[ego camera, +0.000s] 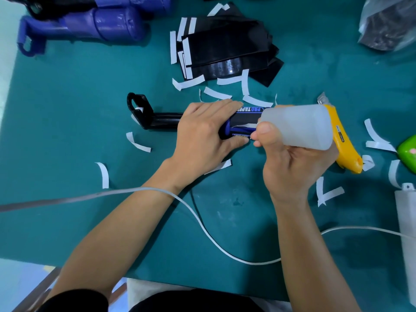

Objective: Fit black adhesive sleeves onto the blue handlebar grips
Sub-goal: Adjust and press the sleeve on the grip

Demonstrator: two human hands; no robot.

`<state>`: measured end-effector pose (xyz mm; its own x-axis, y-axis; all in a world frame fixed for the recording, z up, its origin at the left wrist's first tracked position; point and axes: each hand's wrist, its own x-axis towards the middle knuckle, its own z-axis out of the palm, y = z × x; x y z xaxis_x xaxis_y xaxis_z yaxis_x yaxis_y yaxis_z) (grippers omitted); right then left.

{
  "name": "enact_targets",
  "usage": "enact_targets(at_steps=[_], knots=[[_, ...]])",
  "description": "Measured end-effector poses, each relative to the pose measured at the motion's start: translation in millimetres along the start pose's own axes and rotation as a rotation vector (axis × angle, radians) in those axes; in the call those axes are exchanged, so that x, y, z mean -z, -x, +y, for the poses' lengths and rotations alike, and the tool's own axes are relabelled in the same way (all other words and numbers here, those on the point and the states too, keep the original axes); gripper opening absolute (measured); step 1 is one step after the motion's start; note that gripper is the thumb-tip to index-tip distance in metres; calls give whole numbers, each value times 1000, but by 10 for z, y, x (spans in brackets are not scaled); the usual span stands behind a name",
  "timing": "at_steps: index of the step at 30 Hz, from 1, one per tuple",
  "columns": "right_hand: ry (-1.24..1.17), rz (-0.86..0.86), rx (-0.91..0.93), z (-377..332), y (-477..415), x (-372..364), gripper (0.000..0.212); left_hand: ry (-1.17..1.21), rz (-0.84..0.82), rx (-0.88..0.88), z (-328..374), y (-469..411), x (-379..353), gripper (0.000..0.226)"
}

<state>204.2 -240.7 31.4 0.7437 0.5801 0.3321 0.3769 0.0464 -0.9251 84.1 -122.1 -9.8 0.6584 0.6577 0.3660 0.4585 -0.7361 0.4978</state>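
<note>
The blue handlebar grip [230, 129] lies near the middle of the bench, slid onto a black holder [144, 113] whose hooked end points toward the left edge. A black sleeve [246, 118] with "PRO TAPER" lettering is already partly wrapped around it. The left hand [202, 136] clamps the grip, with fingers laid over the top and the thumb pressing on the near side. The right hand [290, 167] is curled round a translucent squeeze bottle [299, 124], its nozzle end right at the sleeve's open seam.

A yellow utility knife [344, 149] lies just behind the bottle. White backing strips [137, 143] are scattered around, and the stack of black sleeves [227, 48] sits toward the far edge.

A hard squeeze would likely flood the seam and stop the adhesive bonding. If the left hand's hold loosens, the grip could roll and the sleeve set crooked. A loose strip might also get trapped under the edge.
</note>
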Motion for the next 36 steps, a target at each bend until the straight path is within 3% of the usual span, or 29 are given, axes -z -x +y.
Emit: enact_targets(at_steps=[10,15,32,36], knots=[[-68,6,-27,13,-4,-23,51,1,16,-12,-7,7,-18,60],[-50,13,-40,33,-13,-12,39,0,16,-11,-7,-1,-16,62],[-25,10,14,60,-12,3,34,2,-6,-5,-9,3,-3,62],[-56,30,22,71,-26,65,47,-1,-4,-12,-14,0,1,61]])
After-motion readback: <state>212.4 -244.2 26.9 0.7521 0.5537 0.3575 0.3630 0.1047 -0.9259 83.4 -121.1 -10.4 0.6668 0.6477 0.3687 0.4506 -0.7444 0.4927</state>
